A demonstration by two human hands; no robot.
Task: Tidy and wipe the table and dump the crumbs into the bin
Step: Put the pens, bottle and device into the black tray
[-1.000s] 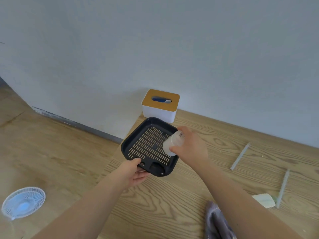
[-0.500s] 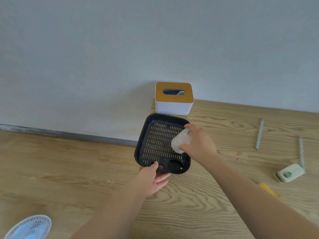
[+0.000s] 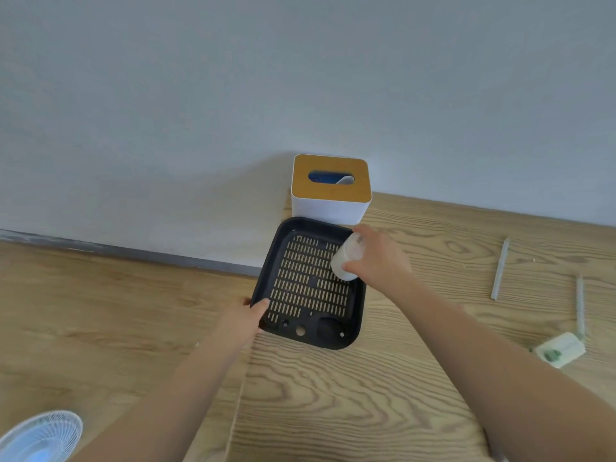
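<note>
A black slotted tray [image 3: 355, 310] lies at the left end of the wooden table [image 3: 366, 395], in front of the tissue box. My left hand [image 3: 245, 316] grips the tray's near-left rim, thumb over the edge. My right hand [image 3: 376, 261] holds a small white cup [image 3: 348, 258] tilted on its side over the tray's right part, its base toward the slots.
A white tissue box with an orange top [image 3: 331, 190] stands against the wall behind the tray. Two pale sticks [image 3: 499, 269] [image 3: 580, 305] and a small white-green packet [image 3: 560, 349] lie on the table's right. A fan [image 3: 40, 436] stands on the floor at the lower left.
My left hand has shifted from the tray's near edge to its near-left rim. The camera view has swung, and the cup has stayed tilted over the tray.
</note>
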